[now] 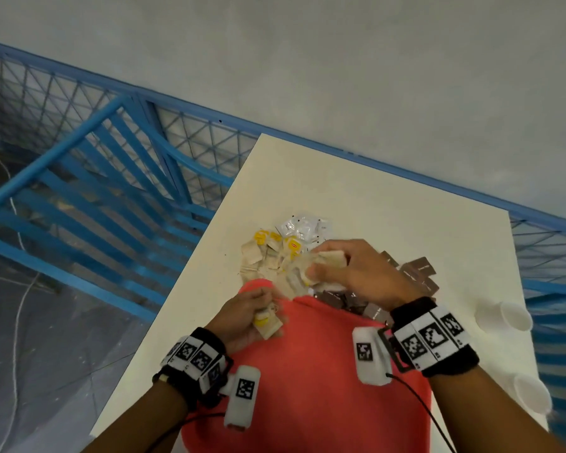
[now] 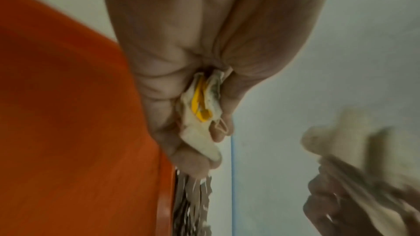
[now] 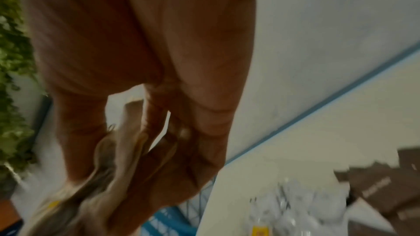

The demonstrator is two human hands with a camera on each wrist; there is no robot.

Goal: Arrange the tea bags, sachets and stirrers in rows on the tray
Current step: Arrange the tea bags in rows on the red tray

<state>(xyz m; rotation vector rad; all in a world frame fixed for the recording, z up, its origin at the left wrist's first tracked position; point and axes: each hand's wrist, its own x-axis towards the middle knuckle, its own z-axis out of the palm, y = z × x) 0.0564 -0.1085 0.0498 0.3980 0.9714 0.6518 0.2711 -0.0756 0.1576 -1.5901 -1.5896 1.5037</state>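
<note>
A red tray (image 1: 324,354) lies on the white table (image 1: 356,191) in front of me. Beyond its far edge sits a pile of tea bags (image 1: 268,253) with yellow tags. Clear-wrapped stirrers (image 1: 303,225) lie behind the pile, and brown sachets (image 1: 417,273) lie to the right. My left hand (image 1: 252,317) grips a few tea bags (image 2: 202,114) over the tray's left far corner. My right hand (image 1: 347,273) pinches a bunch of tea bags (image 3: 109,164) just above the pile. The right wrist view is blurred.
Two white cups (image 1: 504,317) lie near the table's right edge. A blue metal fence (image 1: 111,178) runs behind and left of the table. The table's left edge (image 1: 177,289) drops off to the floor.
</note>
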